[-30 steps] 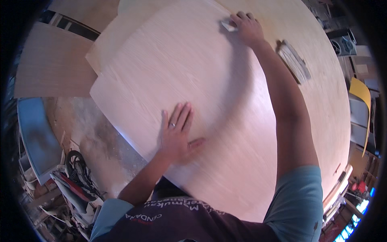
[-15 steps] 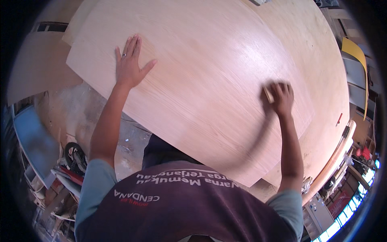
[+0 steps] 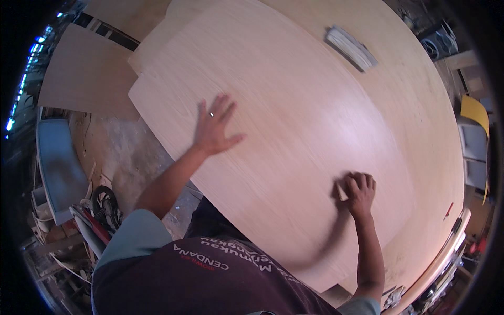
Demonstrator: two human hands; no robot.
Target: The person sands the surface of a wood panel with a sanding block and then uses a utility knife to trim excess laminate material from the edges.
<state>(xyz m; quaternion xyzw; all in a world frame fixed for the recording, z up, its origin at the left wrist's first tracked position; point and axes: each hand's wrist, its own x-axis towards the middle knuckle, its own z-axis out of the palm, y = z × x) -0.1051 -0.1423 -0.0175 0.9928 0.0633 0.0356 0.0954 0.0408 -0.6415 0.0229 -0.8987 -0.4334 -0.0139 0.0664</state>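
Note:
A large pale wood-grained panel (image 3: 283, 126) lies in front of me. My left hand (image 3: 215, 131) is over its left part with the fingers spread, holding nothing; the fingertips are a little blurred. A ring shows on one finger. Farther right, my right hand (image 3: 359, 194) is curled round a small pale block (image 3: 343, 190), down at the panel's surface. Only the block's light edge shows, since the fingers hide the rest. A dark shadow falls beside this hand and forearm.
Beneath the panel is a wider plywood board (image 3: 420, 121). A pale folded bundle (image 3: 350, 48) lies on it at the far side, and a small red object (image 3: 449, 211) near its right edge. A blue panel (image 3: 62, 157) and a wheel (image 3: 104, 202) stand at left.
The view has swung, so the panel and both hands appear lower, and the pale bundle has come into full sight. Both hands keep roughly their places on the panel.

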